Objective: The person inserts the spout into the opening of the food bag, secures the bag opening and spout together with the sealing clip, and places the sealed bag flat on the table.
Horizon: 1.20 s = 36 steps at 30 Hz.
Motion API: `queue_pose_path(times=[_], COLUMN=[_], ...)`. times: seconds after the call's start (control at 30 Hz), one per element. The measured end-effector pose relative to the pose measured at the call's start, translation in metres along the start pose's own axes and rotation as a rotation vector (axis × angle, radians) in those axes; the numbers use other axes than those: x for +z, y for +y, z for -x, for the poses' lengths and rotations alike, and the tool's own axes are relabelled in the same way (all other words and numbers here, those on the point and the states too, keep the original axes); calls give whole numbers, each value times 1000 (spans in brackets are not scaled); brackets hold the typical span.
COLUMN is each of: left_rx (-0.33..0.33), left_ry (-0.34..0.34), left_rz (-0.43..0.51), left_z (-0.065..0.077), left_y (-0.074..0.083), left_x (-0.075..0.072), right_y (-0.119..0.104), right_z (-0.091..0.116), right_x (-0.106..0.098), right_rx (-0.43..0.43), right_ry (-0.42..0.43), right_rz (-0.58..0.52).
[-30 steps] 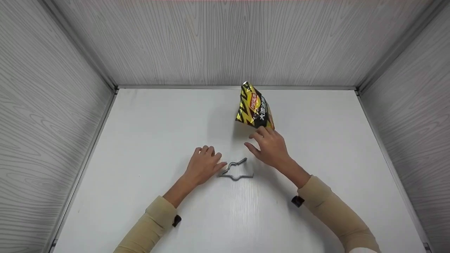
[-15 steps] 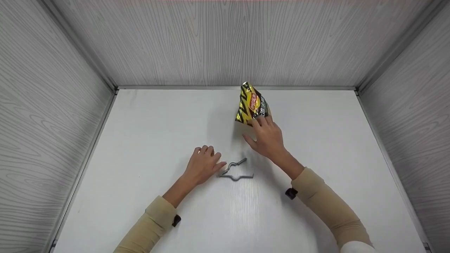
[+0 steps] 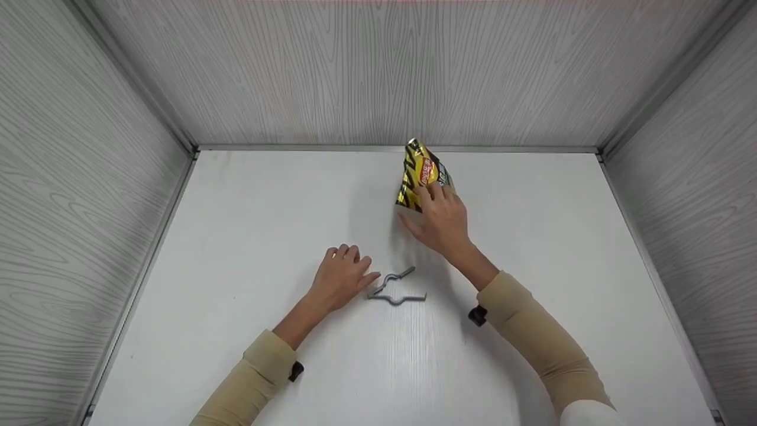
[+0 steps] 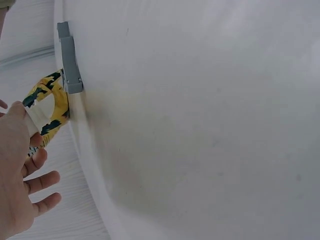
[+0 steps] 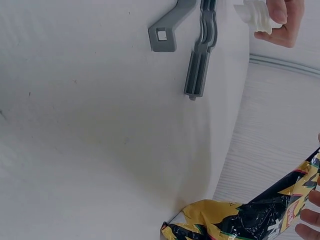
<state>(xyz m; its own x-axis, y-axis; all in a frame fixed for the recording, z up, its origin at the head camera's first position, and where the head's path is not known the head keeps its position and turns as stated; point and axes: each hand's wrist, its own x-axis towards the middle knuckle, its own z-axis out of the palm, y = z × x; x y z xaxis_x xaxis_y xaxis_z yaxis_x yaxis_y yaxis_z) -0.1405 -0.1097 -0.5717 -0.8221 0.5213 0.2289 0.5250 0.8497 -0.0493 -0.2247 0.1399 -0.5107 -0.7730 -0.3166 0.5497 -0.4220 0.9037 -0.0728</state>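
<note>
A yellow and black snack bag (image 3: pixel 413 174) stands tilted towards the far side of the table. My right hand (image 3: pixel 443 220) reaches over its lower front; the fingers overlap the printed face and the thumb is spread away below. In the right wrist view the fingertips (image 5: pixel 311 216) are right at the foil. My left hand (image 3: pixel 340 280) hovers beside a grey hinged plastic clip (image 3: pixel 404 300), whose two arms are spread apart on the table. Between its thumb and finger it pinches a white threaded plastic piece (image 5: pixel 256 16), mostly hidden in the head view.
A white tabletop (image 3: pixel 260 207) lies under everything. Grey wood-grain panels enclose it at the back (image 3: pixel 378 77), the left (image 3: pixel 77 207) and the right (image 3: pixel 692 195), with metal strips along the edges.
My right hand has moved forward and slightly left, from the bag's lower edge up over its front. The left hand, clip and bag have stayed in place.
</note>
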Motion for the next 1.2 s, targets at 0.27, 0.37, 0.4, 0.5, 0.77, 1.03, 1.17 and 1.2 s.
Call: queue_pose_path(times=[0.27,0.37,0.4,0.5,0.77,1.03,1.17,1.2], left_rx=[-2,-2,-2,-1,-7,-21,-29,-31], left_ry=[-8,-4,-1,10,8,-2,-15,-21], left_rz=[10,9,12,17,12,0,24,28], left_z=[1,1,1,1,1,0,0,0], left_y=[1,1,1,0,1,0,0,0], left_x=[1,2,2,2,2,2,2,2], right_y=[-5,-6,-7,-8,-13,-16,-16,-15], right_z=[-9,-11,-12,-15,-24,-30,-29,-29], right_x=[7,9,9,10,12,14,16,17], right_rx=[31,45,50,64,111,105,95,91], right_ry=[6,4,1,-9,-91,-83,-60,-55], right_rz=[19,43,48,51,52,26,12,12])
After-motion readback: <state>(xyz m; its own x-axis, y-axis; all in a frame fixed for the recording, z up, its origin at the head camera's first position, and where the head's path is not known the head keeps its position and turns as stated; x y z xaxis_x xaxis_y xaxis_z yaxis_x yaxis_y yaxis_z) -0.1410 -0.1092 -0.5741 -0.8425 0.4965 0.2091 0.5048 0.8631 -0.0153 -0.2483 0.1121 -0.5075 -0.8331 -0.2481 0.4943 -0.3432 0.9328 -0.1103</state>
